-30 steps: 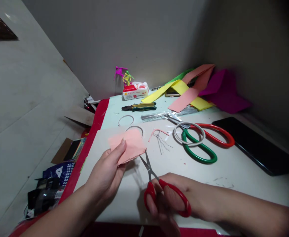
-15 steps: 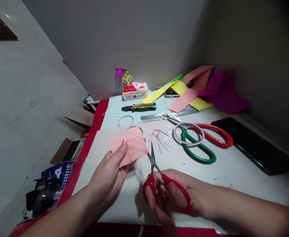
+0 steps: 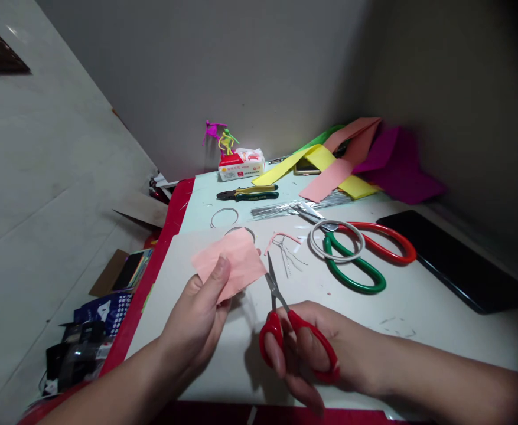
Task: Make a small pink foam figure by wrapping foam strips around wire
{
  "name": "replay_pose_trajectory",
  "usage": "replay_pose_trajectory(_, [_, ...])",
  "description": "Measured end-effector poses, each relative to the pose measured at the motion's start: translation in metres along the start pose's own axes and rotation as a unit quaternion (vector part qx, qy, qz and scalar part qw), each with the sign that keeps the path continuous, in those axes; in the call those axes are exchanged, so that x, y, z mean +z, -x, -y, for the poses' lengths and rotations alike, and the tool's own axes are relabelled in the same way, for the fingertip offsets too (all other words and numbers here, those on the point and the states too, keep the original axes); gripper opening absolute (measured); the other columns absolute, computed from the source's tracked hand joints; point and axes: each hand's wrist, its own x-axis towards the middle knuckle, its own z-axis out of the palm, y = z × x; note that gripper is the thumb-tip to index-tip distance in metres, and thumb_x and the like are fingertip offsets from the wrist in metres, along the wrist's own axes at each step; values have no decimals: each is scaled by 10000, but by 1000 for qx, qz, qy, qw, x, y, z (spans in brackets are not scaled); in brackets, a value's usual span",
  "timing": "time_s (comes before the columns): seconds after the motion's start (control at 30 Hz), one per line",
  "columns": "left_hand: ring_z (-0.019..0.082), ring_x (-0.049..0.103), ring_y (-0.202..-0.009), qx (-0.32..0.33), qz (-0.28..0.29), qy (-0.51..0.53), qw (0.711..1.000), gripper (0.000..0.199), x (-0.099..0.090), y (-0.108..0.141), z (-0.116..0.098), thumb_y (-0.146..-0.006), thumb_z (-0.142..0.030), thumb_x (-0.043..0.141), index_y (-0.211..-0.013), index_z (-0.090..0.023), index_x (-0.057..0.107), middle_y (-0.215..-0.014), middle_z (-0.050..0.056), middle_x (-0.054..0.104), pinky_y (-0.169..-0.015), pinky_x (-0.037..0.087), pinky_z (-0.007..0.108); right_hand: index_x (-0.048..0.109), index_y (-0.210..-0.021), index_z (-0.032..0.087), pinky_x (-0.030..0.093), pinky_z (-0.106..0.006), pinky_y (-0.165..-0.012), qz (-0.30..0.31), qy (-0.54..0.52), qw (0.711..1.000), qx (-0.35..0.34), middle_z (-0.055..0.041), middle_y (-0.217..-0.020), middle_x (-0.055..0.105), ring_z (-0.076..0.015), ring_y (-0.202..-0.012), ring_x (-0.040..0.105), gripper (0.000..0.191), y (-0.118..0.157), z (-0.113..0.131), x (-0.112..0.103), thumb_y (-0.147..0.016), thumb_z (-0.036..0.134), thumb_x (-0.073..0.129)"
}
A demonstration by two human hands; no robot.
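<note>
My left hand [image 3: 203, 310] pinches a piece of pink crepe paper [image 3: 236, 262] by its lower edge, thumb on top, above the table. In my right hand [image 3: 305, 348] is a small pair of scissors with red handles [image 3: 273, 289], my fingers through the loops. The blades are slightly apart and point away from me, their tips close to the right edge of the paper. Behind them on the table lies a twisted wire figure [image 3: 285, 248] with pink paper wrapped on its upper part. A wire ring is partly hidden behind the paper.
Large scissors with a red and a green handle [image 3: 356, 277] lie to the right under a wire coil [image 3: 314, 248], beside a black tablet [image 3: 458, 265]. Farther back are pliers [image 3: 247, 193], thin wires [image 3: 276, 209], a small box [image 3: 241, 167], paper figures [image 3: 226, 141] and coloured paper strips [image 3: 323, 159].
The scissor blades have closed a little, and the handles have drawn nearer each other. The pink paper and my left hand stay almost in place.
</note>
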Motion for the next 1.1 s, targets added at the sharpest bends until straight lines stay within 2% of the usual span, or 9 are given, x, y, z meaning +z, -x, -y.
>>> replay_pose_trajectory(0.17, [231, 581, -1203, 18, 9, -17, 1000, 336, 1, 0, -1, -904, -343, 595, -1142, -123, 683, -1228, 110, 679, -1071, 419, 340, 511, -758, 137, 365, -193, -466, -6, 12, 1000, 10, 44, -483, 482, -56, -390, 386, 690, 1, -3, -3, -728, 822, 442])
replay_pose_trajectory(0.43, [222, 652, -1095, 18, -17, -37, 999, 300, -3, 0, 1, -877, -358, 627, -1069, -144, 716, -1135, 95, 726, -992, 483, 296, 532, -740, 130, 282, -162, -411, -15, -20, 1000, 12, 55, -450, 462, -48, -368, 375, 648, 2, -9, -5, -779, 772, 449])
replay_pose_trajectory(0.63, [252, 667, -1064, 13, -23, -18, 999, 340, -4, 1, 2, -877, -376, 624, -1085, -119, 705, -1102, 119, 732, -929, 532, 326, 513, -646, 138, 267, -158, -411, -29, -35, 998, 43, 68, -406, 442, -36, -357, 352, 551, 3, -7, -4, -798, 663, 578])
replay_pose_trajectory(0.8, [261, 637, -1116, 1, -11, 15, 1000, 359, -6, 2, 2, -894, -325, 608, -1205, -149, 644, -1152, 117, 711, -922, 538, 356, 485, -620, 148, 274, -167, -415, -21, -22, 999, 34, 62, -395, 437, -36, -344, 337, 624, 2, -4, -3, -744, 757, 535])
replay_pose_trajectory(0.97, [265, 647, -1098, -2, -12, 24, 1000, 339, -4, 0, -2, -903, -319, 594, -1165, -115, 662, -1156, 142, 706, -933, 530, 364, 520, -692, 142, 316, -191, -419, 3, -6, 1000, 28, 57, -434, 435, -51, -353, 335, 709, 3, 3, -1, -671, 850, 487])
replay_pose_trajectory(1.1, [282, 666, -1059, -1, -25, 14, 1000, 343, -3, -1, -4, -870, -321, 636, -1134, -106, 676, -1117, 153, 721, -942, 521, 404, 527, -702, 140, 326, -211, -459, 10, 4, 1000, 16, 72, -421, 383, -65, -370, 351, 702, 6, 7, 0, -713, 838, 455])
